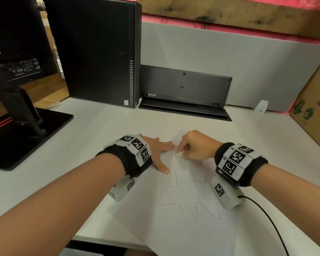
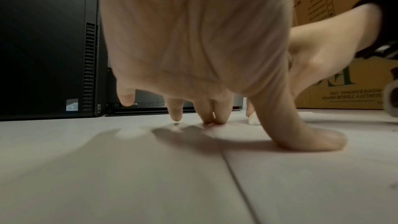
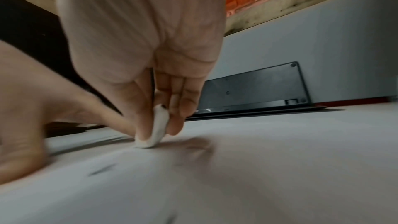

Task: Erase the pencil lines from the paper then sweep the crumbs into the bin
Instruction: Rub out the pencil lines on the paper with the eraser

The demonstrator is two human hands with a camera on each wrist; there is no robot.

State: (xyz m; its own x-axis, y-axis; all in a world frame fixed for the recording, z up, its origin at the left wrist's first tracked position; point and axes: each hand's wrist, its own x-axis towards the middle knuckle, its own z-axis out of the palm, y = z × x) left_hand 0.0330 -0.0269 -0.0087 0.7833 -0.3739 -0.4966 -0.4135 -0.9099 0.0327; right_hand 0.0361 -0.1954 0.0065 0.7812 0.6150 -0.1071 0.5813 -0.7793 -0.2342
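White paper (image 1: 183,228) marked with dark wavy pencil lines (image 1: 188,198), on a white desk (image 1: 92,130). White eraser (image 3: 158,129) at 12 o'clock on the sheet. Black wristbands (image 1: 127,161) bearing white blocks with black square codes. Black computer tower (image 1: 96,52) at 11 o'clock, black keyboard (image 1: 185,87) at 12. Brown cardboard box (image 1: 314,100) with green print at 2 o'clock. Grey partition (image 1: 229,58), pink behind.

dim, warm light | wrist views blurred – soft shadows | wide-angle edge bending
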